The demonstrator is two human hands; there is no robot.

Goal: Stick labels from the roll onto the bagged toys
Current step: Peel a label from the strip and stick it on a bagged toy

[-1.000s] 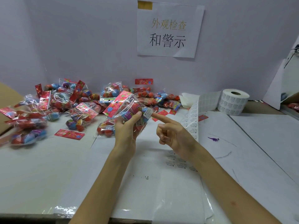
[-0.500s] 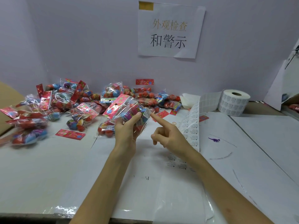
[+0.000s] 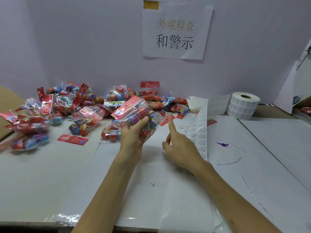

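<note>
The left hand [image 3: 133, 137] clamps round the bagged toy [image 3: 133, 111], thumb beside its label [image 3: 156, 118]. The right hand [image 3: 182, 149] holds nothing: forefinger [image 3: 171, 122] straight, just right of the label, others loosely curled. The film looks light, crinkly and slippery, so grip over the toys inside.

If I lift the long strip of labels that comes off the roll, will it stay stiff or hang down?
Probably floppy: the label strip already bends and twists between the label roll and the table. Likely light too, as it arches up unsupported. A pull may drag the roll, which stands on its flat end.
</note>
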